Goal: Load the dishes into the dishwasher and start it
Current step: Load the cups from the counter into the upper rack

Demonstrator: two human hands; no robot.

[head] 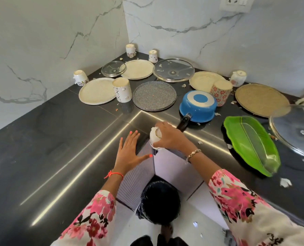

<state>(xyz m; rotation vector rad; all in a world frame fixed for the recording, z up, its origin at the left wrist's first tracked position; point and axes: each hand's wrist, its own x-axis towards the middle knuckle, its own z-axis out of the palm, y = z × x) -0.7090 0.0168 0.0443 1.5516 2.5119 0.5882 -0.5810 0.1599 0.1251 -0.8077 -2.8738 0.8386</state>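
White marble walls [41,41] meet in a corner behind a dark L-shaped countertop [32,139] with a bright metal edge strip. Below the inner corner we see pale cabinet fronts [174,171] and a bin [160,201] lined with a black bag.

On the counter, well apart from the hands, lie:
- a brown round plate [257,98]
- a green leaf-shaped tray [250,142]
- a large glass lid [173,70]
- a grey speckled plate [153,95]
- an inverted blue saucepan [198,107], its black handle pointing toward us
- an inverted floral tumbler [122,89]

White scraps are scattered over the surface.

We see the left hand [129,151] lying flat on the counter edge at the inner corner, fingers straight and spread, holding nothing. The right hand [167,137] hangs just beside it, above the bin, with its fingers curled round a white cup [155,136]. The cup is inverted. Its base faces up toward us and its mouth points down. Its long axis runs close to vertical, leaning slightly.
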